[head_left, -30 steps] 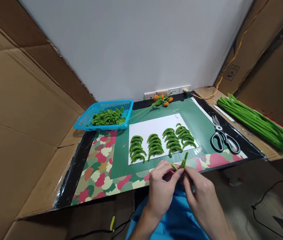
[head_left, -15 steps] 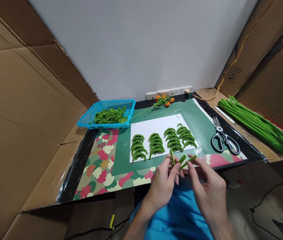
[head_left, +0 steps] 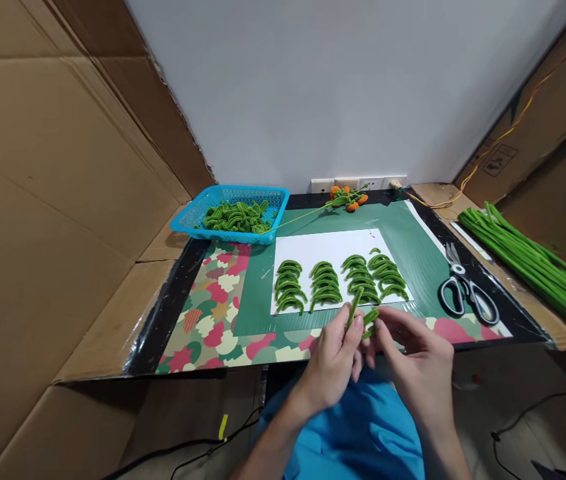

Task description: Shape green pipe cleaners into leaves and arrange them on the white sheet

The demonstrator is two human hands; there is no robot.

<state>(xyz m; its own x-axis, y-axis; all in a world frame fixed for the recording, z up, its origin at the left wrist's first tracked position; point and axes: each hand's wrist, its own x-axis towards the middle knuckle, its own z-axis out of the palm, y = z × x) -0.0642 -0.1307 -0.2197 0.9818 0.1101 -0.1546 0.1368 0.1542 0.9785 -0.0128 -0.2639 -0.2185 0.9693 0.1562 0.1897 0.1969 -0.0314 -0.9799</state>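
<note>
Close together at the table's front edge, both my hands pinch short green fuzzy stems (head_left: 355, 305). My left hand (head_left: 333, 357) has its thumb and fingers closed on them, with one piece pointing up. My right hand (head_left: 415, 350) grips the folded right part (head_left: 371, 316) between thumb and fingertips. Just beyond, curved green pieces (head_left: 325, 283) lie in several stacked columns on a white sheet (head_left: 305, 247). One small curved piece (head_left: 375, 251) sits above the rightmost column. Fingers partly hide the held stems.
A blue basket (head_left: 197, 230) of green pieces stands at the back left. An orange-flowered stem (head_left: 347, 198) lies by the wall sockets. Scissors (head_left: 459, 269) and a bundle of long green stems (head_left: 533, 260) are on the right. Cardboard (head_left: 63, 200) walls flank the table.
The view has shifted, so the table scene sits further right. The long piece that stuck out toward my right fingers now looks bent in, and the left upright piece leans right.
</note>
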